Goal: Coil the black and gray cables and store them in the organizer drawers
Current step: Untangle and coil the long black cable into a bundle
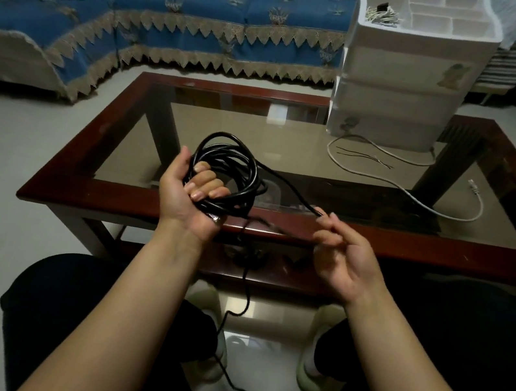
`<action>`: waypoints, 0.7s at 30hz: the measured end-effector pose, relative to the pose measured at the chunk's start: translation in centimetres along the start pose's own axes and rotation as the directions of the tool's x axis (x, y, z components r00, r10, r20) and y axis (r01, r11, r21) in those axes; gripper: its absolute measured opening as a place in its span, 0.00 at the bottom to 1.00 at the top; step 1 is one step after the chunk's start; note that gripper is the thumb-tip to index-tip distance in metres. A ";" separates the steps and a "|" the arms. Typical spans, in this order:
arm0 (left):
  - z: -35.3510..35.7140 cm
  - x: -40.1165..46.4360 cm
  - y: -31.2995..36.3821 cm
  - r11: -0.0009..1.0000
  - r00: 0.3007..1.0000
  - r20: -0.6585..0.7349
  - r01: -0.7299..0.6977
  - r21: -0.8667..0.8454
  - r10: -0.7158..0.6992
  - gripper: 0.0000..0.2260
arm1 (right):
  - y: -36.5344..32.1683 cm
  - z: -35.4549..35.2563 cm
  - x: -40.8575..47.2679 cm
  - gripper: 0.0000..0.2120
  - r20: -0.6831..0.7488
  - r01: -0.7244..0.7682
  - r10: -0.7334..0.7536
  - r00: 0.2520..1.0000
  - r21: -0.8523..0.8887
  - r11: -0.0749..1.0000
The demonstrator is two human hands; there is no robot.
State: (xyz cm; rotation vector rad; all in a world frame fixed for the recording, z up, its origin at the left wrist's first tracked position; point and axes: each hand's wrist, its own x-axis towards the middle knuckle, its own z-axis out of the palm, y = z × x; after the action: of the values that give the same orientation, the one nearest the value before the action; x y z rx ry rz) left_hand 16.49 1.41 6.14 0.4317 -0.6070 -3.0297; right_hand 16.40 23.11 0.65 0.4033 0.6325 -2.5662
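Nearest me, loose black cable (241, 298) trails down between my knees to the floor, so the coil isn't finished. My left hand (186, 195) grips the coiled part of it, fingers (208, 187) curled through the loops and clenched round the bundle, held above the near edge of the surface (147, 195). My right hand (346, 261) sits beside it, thumb and forefinger pinching the free strand that runs from the coil, other fingers loosely curled. Step in hand, as I judge it: feeding another loop onto the bundle. To do it well I'd let the strand slide through the right pinch rather than yank, match each new loop to the ones already held, lay it flat against them so it doesn't twist, and keep the left grip firm so loops don't spring off. Watch the tail on the floor for snagging under my feet. Farther out, the gray cable (419, 202) lies uncoiled on the glass, one end curving near the base of the white drawer organizer (403, 93), which stands at the far right of the surface, all its drawers pushed in. Thin dark wires (363, 157) lie just beside that cable. A blue-covered sofa (193, 24) sits behind.
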 end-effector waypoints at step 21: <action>1.0 -0.9 -4.0 0.534 0.816 0.224 -0.530 0.659 0.532 0.18 | 2.8 7.8 -1.4 0.05 0.099 0.122 0.123 0.987 -0.973 -0.198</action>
State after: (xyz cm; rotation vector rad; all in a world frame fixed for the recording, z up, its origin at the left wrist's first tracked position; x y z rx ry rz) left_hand 17.22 5.52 5.70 0.1852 -1.5689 -2.1048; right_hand 17.72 17.59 6.80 -0.4330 2.2780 -1.1277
